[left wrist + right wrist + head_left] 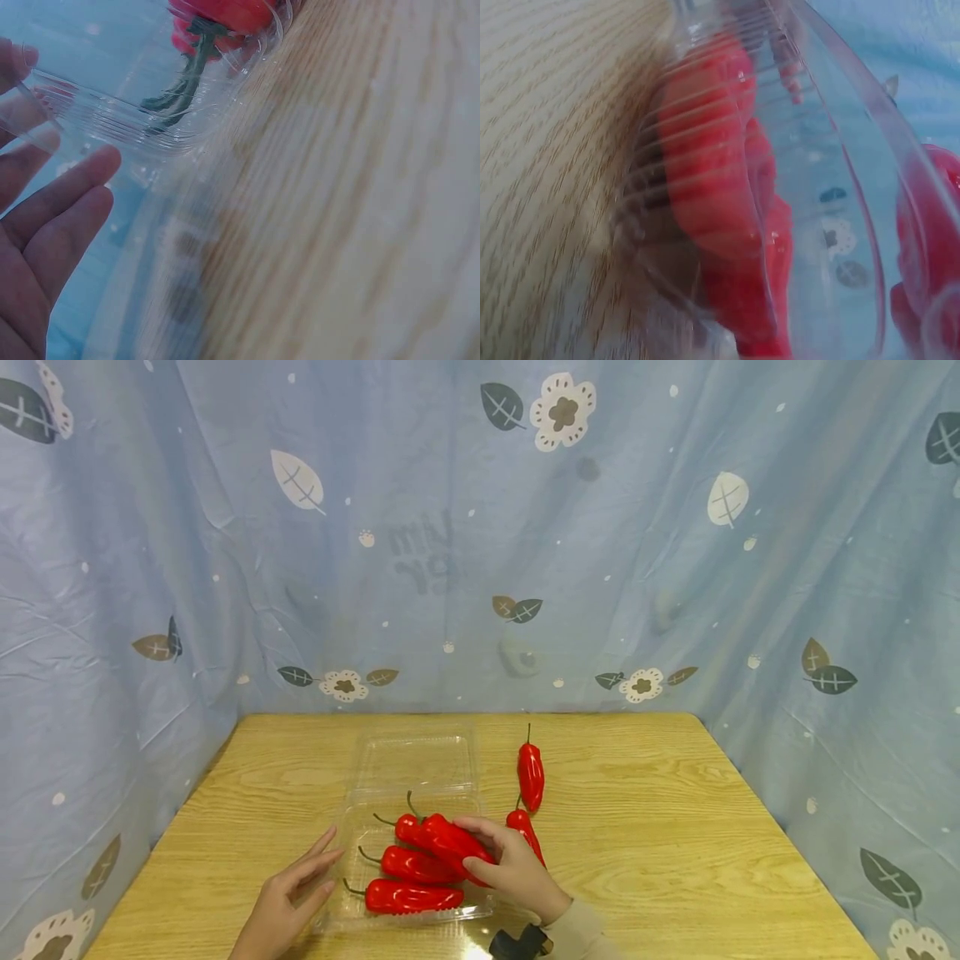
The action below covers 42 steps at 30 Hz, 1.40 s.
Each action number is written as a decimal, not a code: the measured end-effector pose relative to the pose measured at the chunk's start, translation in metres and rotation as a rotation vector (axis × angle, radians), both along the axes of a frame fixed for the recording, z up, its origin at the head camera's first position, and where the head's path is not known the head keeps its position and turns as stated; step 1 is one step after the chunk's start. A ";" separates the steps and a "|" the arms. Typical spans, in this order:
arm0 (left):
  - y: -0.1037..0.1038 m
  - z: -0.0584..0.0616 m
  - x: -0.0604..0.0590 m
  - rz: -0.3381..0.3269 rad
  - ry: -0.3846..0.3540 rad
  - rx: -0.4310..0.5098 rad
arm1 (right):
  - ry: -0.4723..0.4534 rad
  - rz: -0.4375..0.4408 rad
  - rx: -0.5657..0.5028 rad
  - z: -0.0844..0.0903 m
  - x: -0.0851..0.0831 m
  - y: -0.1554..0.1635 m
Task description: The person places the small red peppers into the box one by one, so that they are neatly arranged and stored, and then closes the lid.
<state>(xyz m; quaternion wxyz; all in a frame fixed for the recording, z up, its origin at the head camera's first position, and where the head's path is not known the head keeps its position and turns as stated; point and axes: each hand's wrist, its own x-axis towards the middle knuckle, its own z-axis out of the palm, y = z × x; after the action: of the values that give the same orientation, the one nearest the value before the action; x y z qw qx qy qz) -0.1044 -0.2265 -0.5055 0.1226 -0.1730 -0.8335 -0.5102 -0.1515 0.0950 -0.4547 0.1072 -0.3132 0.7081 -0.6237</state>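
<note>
Head view, held pepper: over the right part of the clear container, slanted, stem toward the far left.
Right hand: thumb and fingers grip it near the tip.
Left hand: fingers loosely extended by the container's left edge – whether they touch, I cannot tell.
Laying it in: best lowered gently, in line with the row, the left hand steadying the container.
In the way: rear pepper, partly covered by the held one.
Row: middle pepper, front pepper, stems left.
Beyond: lid open behind; two loose peppers on the table, right.
</note>
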 end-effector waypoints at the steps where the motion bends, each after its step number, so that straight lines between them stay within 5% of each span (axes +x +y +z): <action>1: 0.000 0.000 0.000 -0.006 0.004 0.002 | -0.006 0.005 0.005 0.000 0.000 -0.001; 15: -0.001 0.000 -0.001 -0.037 0.039 -0.010 | -0.039 0.070 0.080 0.013 0.005 -0.020; 23: -0.001 0.000 -0.001 -0.027 0.036 -0.002 | 0.075 0.109 0.167 -0.004 -0.003 -0.027; 32: -0.001 0.000 -0.001 -0.039 0.025 0.015 | -0.027 0.177 0.259 -0.001 -0.003 -0.029; 42: 0.001 0.000 -0.001 -0.015 0.025 0.023 | 0.015 0.206 0.379 0.000 -0.004 -0.030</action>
<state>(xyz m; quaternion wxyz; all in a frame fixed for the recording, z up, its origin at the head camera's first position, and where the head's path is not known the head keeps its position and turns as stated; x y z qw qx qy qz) -0.1052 -0.2260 -0.5060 0.1314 -0.1842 -0.8246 -0.5185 -0.1557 0.0647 -0.4551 0.2222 -0.3627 0.7776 -0.4630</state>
